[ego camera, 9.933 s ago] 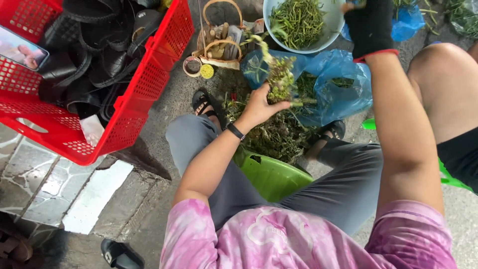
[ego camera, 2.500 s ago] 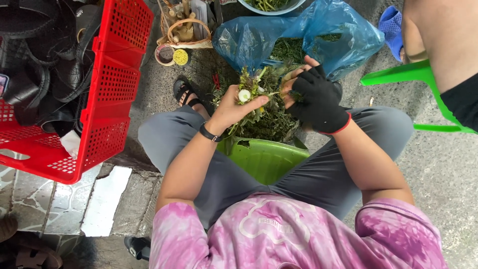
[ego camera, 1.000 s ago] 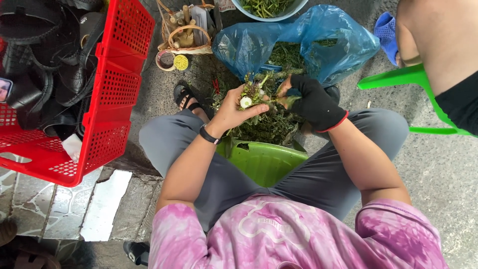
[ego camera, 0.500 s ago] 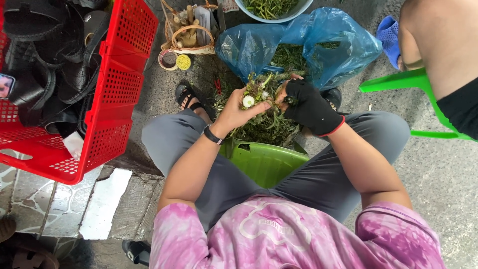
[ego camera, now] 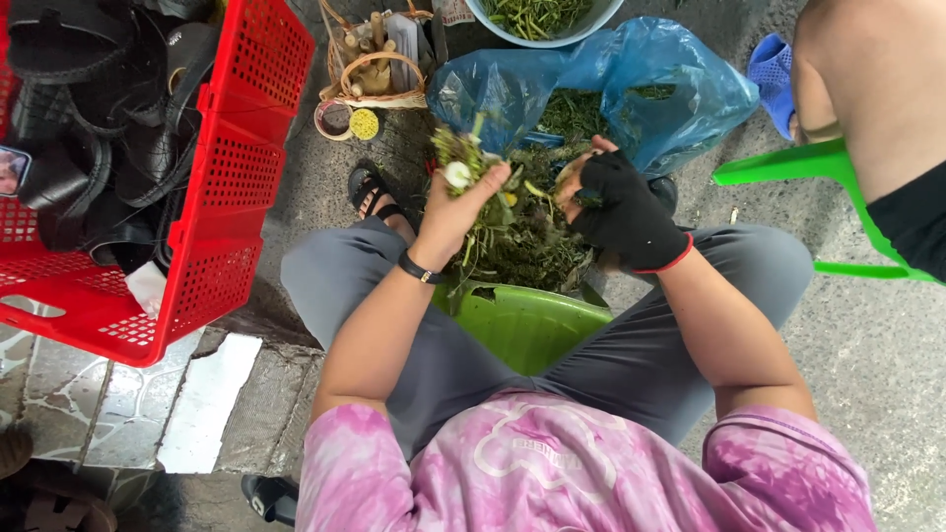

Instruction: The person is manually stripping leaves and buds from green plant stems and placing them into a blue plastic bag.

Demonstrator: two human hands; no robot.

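Observation:
My bare left hand (ego camera: pixel 455 209) grips a bunch of green stems with a small white flower (ego camera: pixel 461 163), held above a heap of green plant trimmings (ego camera: pixel 522 246) between my knees. My right hand (ego camera: pixel 616 202), in a black fingerless glove with a red cuff, has its fingers closed on greens pulled from the same bunch. The two hands are close together. A green plastic stool (ego camera: pixel 522 325) shows under me, below the heap.
A blue plastic bag of greens (ego camera: pixel 680 89) lies ahead, with a bowl of greens (ego camera: pixel 537 18) beyond it. A red crate of black sandals (ego camera: pixel 227 177) stands at left, a small basket (ego camera: pixel 374 74) beside it. Another person's leg (ego camera: pixel 867 89) and green chair (ego camera: pixel 798 167) are at right.
Both hands stay at the heap working the bunch. My left hand has lifted the bunch slightly and my right hand has drawn a little apart from it.

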